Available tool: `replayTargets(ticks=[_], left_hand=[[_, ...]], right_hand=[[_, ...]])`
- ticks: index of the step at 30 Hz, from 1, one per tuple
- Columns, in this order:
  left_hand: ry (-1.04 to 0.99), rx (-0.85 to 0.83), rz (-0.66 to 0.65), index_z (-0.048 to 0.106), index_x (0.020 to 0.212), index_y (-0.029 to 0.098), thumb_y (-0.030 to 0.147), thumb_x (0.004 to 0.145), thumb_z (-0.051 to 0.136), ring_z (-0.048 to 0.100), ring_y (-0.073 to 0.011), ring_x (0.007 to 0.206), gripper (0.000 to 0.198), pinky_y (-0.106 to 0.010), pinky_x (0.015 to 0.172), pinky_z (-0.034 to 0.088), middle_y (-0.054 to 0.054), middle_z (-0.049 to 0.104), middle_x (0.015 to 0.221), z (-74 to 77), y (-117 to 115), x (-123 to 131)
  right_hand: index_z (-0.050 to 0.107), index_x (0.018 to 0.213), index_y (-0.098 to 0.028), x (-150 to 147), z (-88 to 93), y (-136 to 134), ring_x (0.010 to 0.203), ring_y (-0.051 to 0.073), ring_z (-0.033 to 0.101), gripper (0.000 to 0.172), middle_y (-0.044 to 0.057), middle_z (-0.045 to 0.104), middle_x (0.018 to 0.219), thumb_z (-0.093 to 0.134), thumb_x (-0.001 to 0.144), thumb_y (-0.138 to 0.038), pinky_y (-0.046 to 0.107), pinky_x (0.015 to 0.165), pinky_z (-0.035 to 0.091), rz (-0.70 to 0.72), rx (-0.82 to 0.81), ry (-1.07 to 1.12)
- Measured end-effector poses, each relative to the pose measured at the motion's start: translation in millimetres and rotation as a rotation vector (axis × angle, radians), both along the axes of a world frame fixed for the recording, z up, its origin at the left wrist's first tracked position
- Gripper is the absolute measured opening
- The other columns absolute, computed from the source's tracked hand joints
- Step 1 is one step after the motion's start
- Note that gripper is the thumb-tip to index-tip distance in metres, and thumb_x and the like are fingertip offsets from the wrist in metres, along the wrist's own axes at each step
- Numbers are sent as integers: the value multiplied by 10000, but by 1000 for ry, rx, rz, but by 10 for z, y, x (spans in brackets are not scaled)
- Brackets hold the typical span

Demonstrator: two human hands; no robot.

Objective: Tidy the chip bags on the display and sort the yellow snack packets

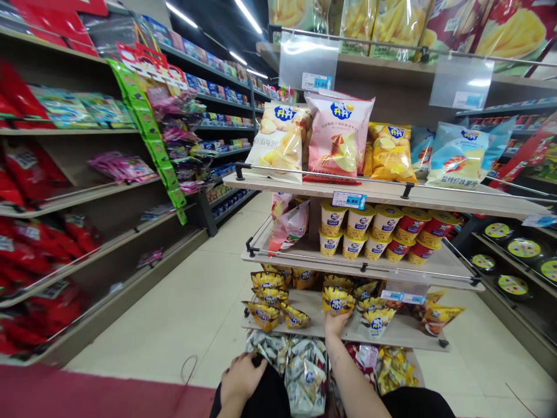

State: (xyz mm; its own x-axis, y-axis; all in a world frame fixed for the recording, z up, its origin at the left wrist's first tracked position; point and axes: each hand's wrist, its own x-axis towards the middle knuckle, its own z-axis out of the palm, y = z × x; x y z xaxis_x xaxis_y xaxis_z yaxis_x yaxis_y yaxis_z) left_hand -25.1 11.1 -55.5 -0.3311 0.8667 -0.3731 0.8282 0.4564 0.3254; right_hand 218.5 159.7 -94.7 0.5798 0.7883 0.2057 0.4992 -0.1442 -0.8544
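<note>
My right hand (336,324) reaches onto a low shelf (313,331) and grips the bottom of a yellow snack pouch (337,300) with a blue logo. Its fingers are partly hidden by the pouch. Just right of it stands a white and yellow pouch (376,320), and more yellow pouches (262,314) are on the left of the same shelf. My left hand (242,376) lies with its fingers stretched over my black-clad knee (267,392), holding nothing. Below the shelf, silver-green snack packets (307,371) fill a bin between my legs.
Instant cups (331,217) stand two high on the shelf above, with large chip bags (339,136) higher up. Metal rails (304,256) edge these shelves. At left, another rack (100,202) holds red packets, beyond a tiled aisle (174,290). Yellow packets (392,368) lie low at right.
</note>
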Motion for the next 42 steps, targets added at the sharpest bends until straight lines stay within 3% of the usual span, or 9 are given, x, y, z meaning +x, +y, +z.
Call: replayTargets(ticks=[4, 8, 11, 14, 17, 20, 30, 35, 42], left_hand=[[1, 11, 10, 696, 1155, 211, 501, 794, 415, 557, -319, 1272, 542, -471, 1024, 435, -119, 665, 1306, 18, 6, 3], [11, 15, 11, 703, 1137, 222, 503, 792, 418, 569, -309, 1261, 528, -452, 1010, 448, -110, 678, 1287, 37, 8, 9], [10, 9, 10, 691, 1159, 199, 516, 802, 406, 566, -313, 1262, 557, -468, 1016, 445, -121, 668, 1300, 32, 8, 16], [5, 19, 6, 688, 1162, 197, 543, 809, 397, 567, -318, 1256, 574, -477, 1017, 443, -123, 668, 1298, 22, 4, 26], [0, 18, 0, 684, 1168, 192, 545, 814, 388, 562, -313, 1262, 581, -474, 1023, 442, -119, 663, 1306, 28, 2, 44], [1, 11, -9, 681, 1175, 188, 544, 816, 384, 554, -315, 1272, 587, -484, 1033, 436, -116, 659, 1314, 42, 9, 59], [-1, 0, -33, 683, 1184, 206, 557, 816, 381, 541, -333, 1293, 591, -497, 1016, 447, -122, 653, 1331, -22, 36, 42], [6, -2, -32, 681, 1187, 198, 560, 818, 374, 562, -330, 1267, 601, -491, 1012, 450, -119, 671, 1300, 9, 13, 62], [29, -3, -23, 681, 1189, 210, 546, 821, 369, 561, -317, 1277, 587, -467, 1024, 447, -109, 663, 1317, -10, 7, 60]], right_hand=[[506, 1355, -164, -12, 9, -117, 1131, 260, 597, 527, 140, 563, 1321, 597, 920, -446, 466, 982, 484, 7, -18, 6], [454, 1407, -95, -202, -155, -529, 1026, 309, 657, 642, 224, 525, 1344, 614, 813, -279, 391, 910, 510, -1, -49, 27], [411, 1420, -97, -452, -311, -780, 778, 226, 691, 665, 246, 461, 1405, 514, 771, -197, 362, 819, 532, 180, 22, 92], [486, 1326, -126, -661, -428, -801, 613, 168, 652, 523, 217, 528, 1356, 488, 831, -296, 344, 725, 546, 415, 70, 223], [594, 1090, -146, -695, -469, -675, 623, 201, 669, 419, 142, 696, 1044, 425, 910, -484, 328, 659, 539, 496, 18, 343], [594, 883, -178, -493, -447, -588, 742, 251, 683, 472, 103, 697, 808, 357, 929, -584, 336, 714, 523, 402, 14, 259], [490, 832, -206, 585, -392, -647, 830, 265, 615, 490, 132, 629, 842, 211, 950, -591, 351, 802, 469, -55, 45, 7], [537, 1086, -134, 679, -451, -635, 865, 266, 659, 520, 156, 663, 918, 275, 939, -558, 328, 784, 493, -58, 25, 52], [316, 1432, -13, 448, -574, -780, 1039, 300, 637, 762, 288, 509, 1315, 435, 888, -533, 388, 902, 504, -80, 54, 95]])
